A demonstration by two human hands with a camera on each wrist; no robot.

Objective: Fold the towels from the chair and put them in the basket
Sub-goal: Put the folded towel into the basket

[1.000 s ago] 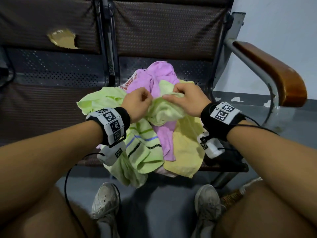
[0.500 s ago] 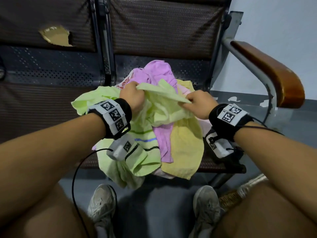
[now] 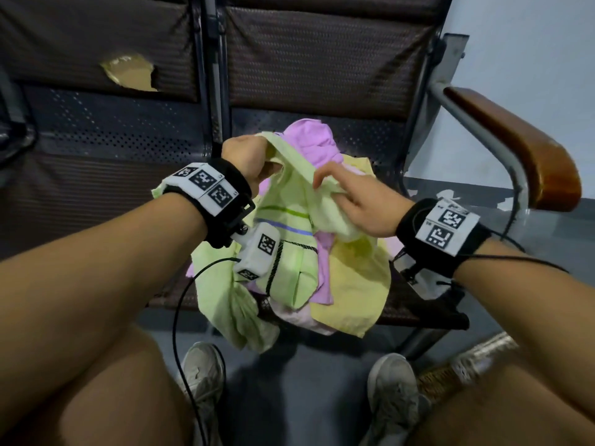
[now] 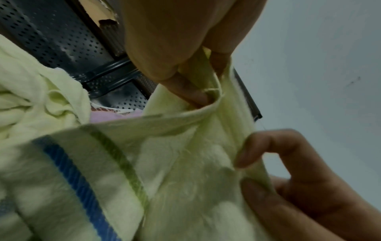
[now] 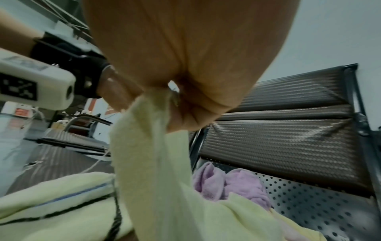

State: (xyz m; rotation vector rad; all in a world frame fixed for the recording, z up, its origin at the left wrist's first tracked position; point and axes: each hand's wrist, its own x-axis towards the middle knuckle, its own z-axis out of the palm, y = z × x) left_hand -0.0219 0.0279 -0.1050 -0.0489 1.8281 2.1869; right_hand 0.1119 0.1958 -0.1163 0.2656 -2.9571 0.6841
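Note:
A heap of towels lies on the dark chair seat (image 3: 405,304). My left hand (image 3: 257,159) grips one edge of a light green towel (image 3: 289,204) with green and blue stripes and holds it up above the heap. My right hand (image 3: 328,188) pinches the same edge a little to the right; the left wrist view shows its thumb and forefinger (image 4: 266,146) closed on the cloth. Under it lie a pink towel (image 3: 315,143), a yellow towel (image 3: 354,278) and another green towel (image 3: 231,313) hanging off the seat front. A woven rim (image 3: 467,362), perhaps the basket, shows on the floor at the lower right.
The chair's brown wooden armrest (image 3: 521,149) juts out at the right. To the left is a second seat with a torn backrest (image 3: 128,72). My shoes (image 3: 203,371) stand on the grey floor below the seat, and my knees fill the lower corners.
Both hands have lifted the green towel's edge out of the heap and drawn it apart. The left hand has risen; the right hand's fingers have stretched out along the edge.

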